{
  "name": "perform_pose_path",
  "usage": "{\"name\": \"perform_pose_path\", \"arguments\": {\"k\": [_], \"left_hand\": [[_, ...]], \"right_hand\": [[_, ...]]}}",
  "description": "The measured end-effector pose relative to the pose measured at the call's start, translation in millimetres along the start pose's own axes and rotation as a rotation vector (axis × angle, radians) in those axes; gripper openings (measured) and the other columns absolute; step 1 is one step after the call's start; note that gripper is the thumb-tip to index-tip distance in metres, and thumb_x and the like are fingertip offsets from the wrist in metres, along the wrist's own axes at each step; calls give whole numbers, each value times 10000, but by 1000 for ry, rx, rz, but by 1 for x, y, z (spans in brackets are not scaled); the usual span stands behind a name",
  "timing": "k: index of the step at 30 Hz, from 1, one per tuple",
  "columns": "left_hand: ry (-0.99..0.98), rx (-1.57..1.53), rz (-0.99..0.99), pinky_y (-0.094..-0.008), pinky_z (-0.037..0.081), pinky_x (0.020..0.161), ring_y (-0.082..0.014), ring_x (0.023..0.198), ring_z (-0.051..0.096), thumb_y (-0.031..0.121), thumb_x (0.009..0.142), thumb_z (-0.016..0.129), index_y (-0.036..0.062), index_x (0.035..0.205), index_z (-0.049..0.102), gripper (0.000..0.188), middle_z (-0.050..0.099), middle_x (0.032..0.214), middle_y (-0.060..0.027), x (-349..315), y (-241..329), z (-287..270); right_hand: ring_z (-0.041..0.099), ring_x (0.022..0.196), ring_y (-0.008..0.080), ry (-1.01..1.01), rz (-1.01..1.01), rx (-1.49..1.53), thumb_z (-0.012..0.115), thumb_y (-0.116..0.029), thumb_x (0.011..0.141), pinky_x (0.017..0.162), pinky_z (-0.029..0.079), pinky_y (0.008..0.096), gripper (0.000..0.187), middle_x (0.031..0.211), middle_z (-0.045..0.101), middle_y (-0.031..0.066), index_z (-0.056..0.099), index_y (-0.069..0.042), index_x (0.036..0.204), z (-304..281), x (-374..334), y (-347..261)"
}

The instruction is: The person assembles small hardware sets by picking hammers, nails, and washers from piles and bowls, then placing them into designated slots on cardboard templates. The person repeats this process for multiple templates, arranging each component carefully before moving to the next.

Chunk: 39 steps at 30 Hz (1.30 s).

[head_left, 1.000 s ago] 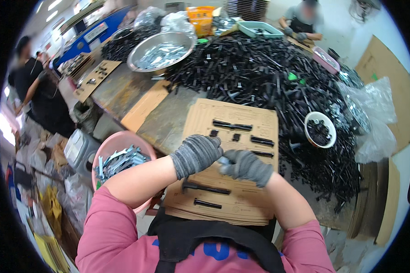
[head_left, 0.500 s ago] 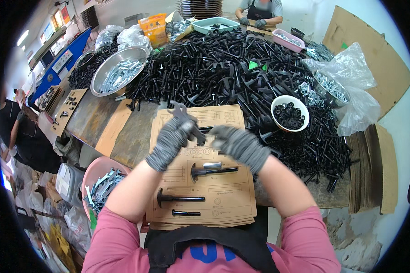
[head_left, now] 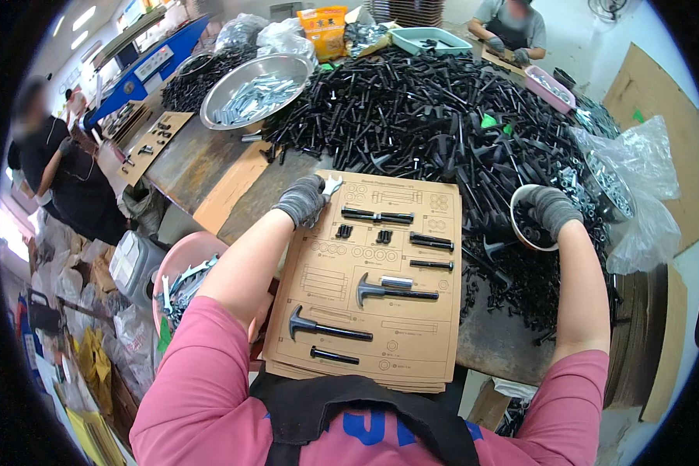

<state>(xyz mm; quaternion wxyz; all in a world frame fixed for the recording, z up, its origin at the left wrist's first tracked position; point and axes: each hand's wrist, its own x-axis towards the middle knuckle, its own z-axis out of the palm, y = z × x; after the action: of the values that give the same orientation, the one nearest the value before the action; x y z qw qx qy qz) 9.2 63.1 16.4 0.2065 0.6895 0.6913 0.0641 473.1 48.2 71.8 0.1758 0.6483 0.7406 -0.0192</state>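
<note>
My left hand (head_left: 301, 203), in a grey knit glove, is closed around an open-end wrench (head_left: 332, 186) whose silver jaw sticks out at the top left corner of a printed cardboard sheet (head_left: 412, 349). My gloved right hand (head_left: 553, 210) reaches into a white bowl (head_left: 520, 203) of small black rings; its fingertips are hidden there. Lying on the sheet are two black parts with curved cross heads (head_left: 396, 292) (head_left: 330, 326), a silver sleeve (head_left: 397, 282), a long black bolt (head_left: 377, 216), several shorter black bolts (head_left: 335, 356) and two groups of small black screws (head_left: 345, 231).
A large heap of black metal parts (head_left: 388, 101) covers the table beyond the sheet. Silver sleeves fill a metal basin (head_left: 210, 101) at far left; wrenches lie in a pink tub (head_left: 163, 268). Nuts and a plastic bag (head_left: 645, 155) are at right. Co-workers stand left and at the back.
My right hand has gone from above the sheet to the white bowl at right. My left hand, still gripping a wrench, has drawn to the sheet's corner. The view has shifted.
</note>
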Motion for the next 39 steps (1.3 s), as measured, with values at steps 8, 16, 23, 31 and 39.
{"name": "perform_pose_path", "arguments": {"k": [8,16,23,31,39], "left_hand": [[37,319,-4,-372,460,756,-301,828,585,259,737,568,59,850,610,233,606,854,-163,-25,17,-1],[62,265,-27,-390,470,717,-310,801,591,247,698,592,28,848,605,265,607,852,-180,-36,18,1],[27,194,-83,-375,475,745,-302,828,598,194,695,589,9,976,571,337,606,889,-197,-39,26,-3],[27,135,-64,-375,461,753,-308,843,585,300,719,616,17,956,571,372,600,896,-191,-36,18,0],[-8,-575,413,-303,474,765,-203,892,572,215,787,589,27,1164,479,436,582,986,-119,-55,59,-22]], "right_hand": [[552,882,289,-19,-99,-2,603,-142,714,808,456,349,279,995,586,95,585,-142,992,9,-1,11],[569,813,299,40,-146,-87,587,-169,716,729,464,372,206,916,601,115,599,-112,914,15,1,11],[584,753,309,111,-154,-129,573,-192,719,661,471,392,170,847,615,132,612,-87,846,16,3,12],[584,606,246,498,-39,534,607,-122,709,539,474,328,124,706,608,116,606,-73,823,8,-22,14],[521,525,99,157,-361,1535,624,-218,723,465,440,216,274,678,575,38,589,-13,901,-48,-30,-147]]}}
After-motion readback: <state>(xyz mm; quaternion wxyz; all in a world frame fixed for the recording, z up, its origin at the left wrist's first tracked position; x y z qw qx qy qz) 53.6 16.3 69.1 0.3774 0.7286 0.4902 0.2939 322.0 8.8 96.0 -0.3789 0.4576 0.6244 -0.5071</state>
